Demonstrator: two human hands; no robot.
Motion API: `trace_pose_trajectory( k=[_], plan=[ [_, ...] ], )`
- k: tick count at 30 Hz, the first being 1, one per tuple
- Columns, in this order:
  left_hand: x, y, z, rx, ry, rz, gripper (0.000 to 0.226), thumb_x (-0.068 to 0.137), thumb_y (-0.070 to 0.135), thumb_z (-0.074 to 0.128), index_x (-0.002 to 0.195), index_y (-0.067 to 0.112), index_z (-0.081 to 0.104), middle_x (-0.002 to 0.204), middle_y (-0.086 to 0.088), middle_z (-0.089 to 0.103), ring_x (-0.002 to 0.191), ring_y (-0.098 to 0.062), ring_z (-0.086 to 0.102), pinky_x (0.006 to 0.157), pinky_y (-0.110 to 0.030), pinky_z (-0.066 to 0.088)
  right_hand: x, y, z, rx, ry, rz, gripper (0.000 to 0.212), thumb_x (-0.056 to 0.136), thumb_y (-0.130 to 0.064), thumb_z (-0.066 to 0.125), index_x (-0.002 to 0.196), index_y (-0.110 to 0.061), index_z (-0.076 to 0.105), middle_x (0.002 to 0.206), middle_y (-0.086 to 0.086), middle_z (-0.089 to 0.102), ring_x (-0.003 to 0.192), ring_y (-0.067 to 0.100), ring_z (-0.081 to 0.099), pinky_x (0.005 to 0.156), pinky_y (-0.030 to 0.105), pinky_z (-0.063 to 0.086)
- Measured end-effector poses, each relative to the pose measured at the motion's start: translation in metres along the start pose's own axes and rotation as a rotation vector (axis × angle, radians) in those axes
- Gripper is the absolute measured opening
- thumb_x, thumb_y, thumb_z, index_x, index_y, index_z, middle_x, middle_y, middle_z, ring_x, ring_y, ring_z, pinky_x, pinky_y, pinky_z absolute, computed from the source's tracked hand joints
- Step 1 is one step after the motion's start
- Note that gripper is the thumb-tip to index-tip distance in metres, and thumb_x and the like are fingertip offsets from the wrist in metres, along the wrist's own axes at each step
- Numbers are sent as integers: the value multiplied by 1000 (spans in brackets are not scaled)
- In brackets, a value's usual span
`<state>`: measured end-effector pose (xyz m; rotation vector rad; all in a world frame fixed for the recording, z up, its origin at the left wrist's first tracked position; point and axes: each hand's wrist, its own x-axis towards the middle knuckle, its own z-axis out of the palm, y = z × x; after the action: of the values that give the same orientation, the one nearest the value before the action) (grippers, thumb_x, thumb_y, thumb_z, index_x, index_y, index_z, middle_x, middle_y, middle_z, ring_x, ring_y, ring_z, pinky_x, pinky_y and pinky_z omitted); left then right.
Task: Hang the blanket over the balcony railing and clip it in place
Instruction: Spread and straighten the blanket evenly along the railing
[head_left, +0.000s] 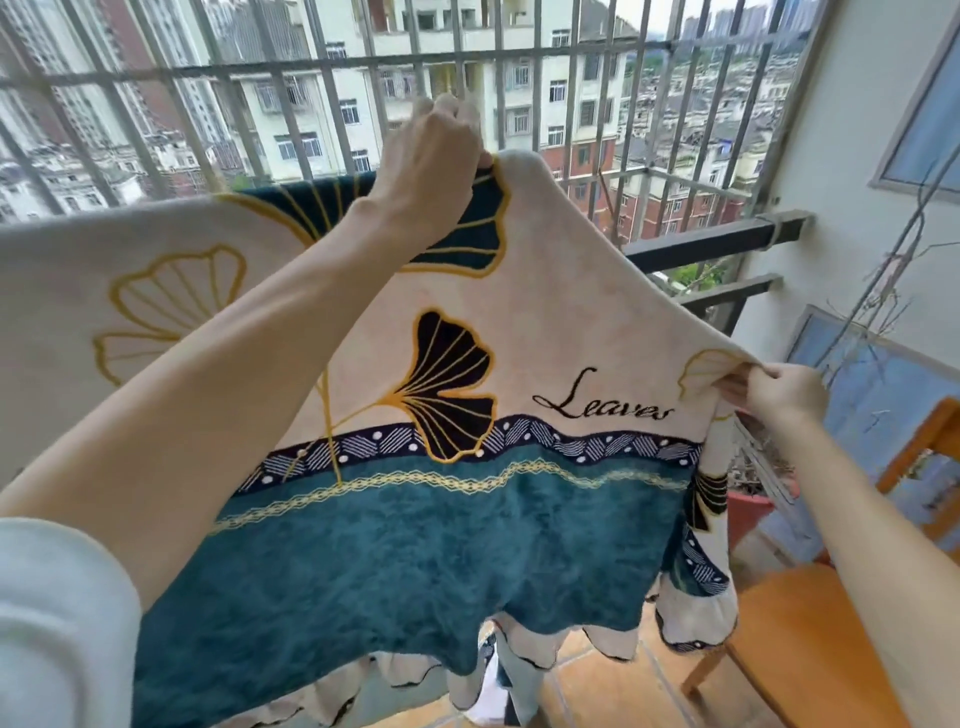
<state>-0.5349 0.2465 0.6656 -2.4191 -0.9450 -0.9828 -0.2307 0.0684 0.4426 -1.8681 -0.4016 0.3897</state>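
A cream and teal blanket (519, 322) with ginkgo leaves and the word "Leaves" fills the middle of the view. My left hand (436, 150) is raised high and grips its upper edge close to the window bars. My right hand (779, 389) pinches the blanket's right edge, lower and nearer to me. The cloth stretches between both hands and its scalloped hem hangs toward the floor. Its left part lies over the dark balcony railing (717, 241), which shows bare only to the right. No clip is in view.
Grey metal security bars (332, 104) stand behind the railing, with apartment blocks beyond. A wooden chair (810, 639) stands at the lower right. A red plant pot (748, 512) with bare twigs sits by the white right wall. Orange floor tiles lie below.
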Motion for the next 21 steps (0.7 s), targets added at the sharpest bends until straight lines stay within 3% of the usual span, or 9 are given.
trace_pose_trajectory(
  k=[2, 4, 6, 8, 10, 12, 15, 18, 21],
  plan=[
    [-2, -1, 2, 1, -23, -7, 20, 99, 9, 49, 114, -3, 53, 111, -19, 59, 109, -32, 53, 90, -38, 48, 1, 12, 12, -133, -58, 13, 29, 82, -22, 52, 88, -6, 76, 79, 9, 73, 78, 31, 72, 71, 43, 61],
    [-3, -4, 2, -20, -20, -23, 19, 97, 2, 47, 114, -3, 52, 112, -18, 59, 107, -31, 52, 89, -34, 44, -18, 11, 29, -208, -113, -14, 26, 87, -17, 52, 75, -9, 73, 84, 8, 70, 67, 27, 67, 58, 31, 57],
    [-3, -5, 0, -49, -14, -31, 20, 96, -1, 46, 115, -3, 52, 113, -18, 59, 107, -30, 53, 90, -34, 43, -34, 7, 50, -192, -232, -56, 27, 89, -23, 55, 100, -5, 72, 106, 9, 70, 75, 22, 69, 69, 34, 60],
    [-1, -8, -2, -96, -18, -33, 19, 94, -4, 46, 112, -3, 53, 110, -18, 59, 105, -30, 54, 93, -36, 46, -52, -3, 67, -299, -369, -160, 59, 84, -45, 62, 133, -11, 56, 125, 6, 65, 104, 23, 66, 92, 42, 54],
    [1, -8, -5, -141, -42, -33, 16, 93, -5, 46, 108, -2, 53, 106, -18, 59, 99, -31, 55, 91, -38, 49, -68, -16, 84, -385, -495, -265, 78, 83, -57, 65, 146, -18, 39, 139, 2, 54, 125, 24, 53, 102, 41, 44],
    [1, -8, -6, -165, -68, -28, 14, 94, -3, 47, 107, -2, 52, 105, -18, 59, 95, -30, 58, 89, -40, 52, -81, -28, 103, -347, -557, -351, 85, 83, -59, 66, 150, -21, 31, 144, 0, 49, 131, 23, 48, 105, 42, 41],
    [2, -8, -6, -169, -89, -25, 12, 95, -2, 47, 106, -2, 52, 105, -18, 58, 91, -31, 60, 85, -42, 54, -91, -46, 126, -322, -487, -464, 59, 89, -44, 65, 140, -19, 47, 128, 1, 62, 117, 21, 58, 94, 35, 48],
    [3, -13, -3, -155, -94, -17, 13, 95, 0, 48, 108, -1, 52, 106, -18, 57, 90, -32, 60, 83, -44, 55, -90, -52, 146, -285, -431, -473, 20, 85, -31, 63, 99, -19, 69, 94, 1, 71, 90, 22, 65, 79, 39, 56],
    [2, -18, 0, -141, -76, 34, 12, 97, 6, 52, 108, 0, 53, 105, -15, 57, 88, -29, 62, 81, -40, 57, -85, -54, 150, -296, -390, -516, 14, 88, -21, 62, 82, -13, 71, 79, 1, 66, 78, 23, 63, 67, 34, 52]
  ],
)
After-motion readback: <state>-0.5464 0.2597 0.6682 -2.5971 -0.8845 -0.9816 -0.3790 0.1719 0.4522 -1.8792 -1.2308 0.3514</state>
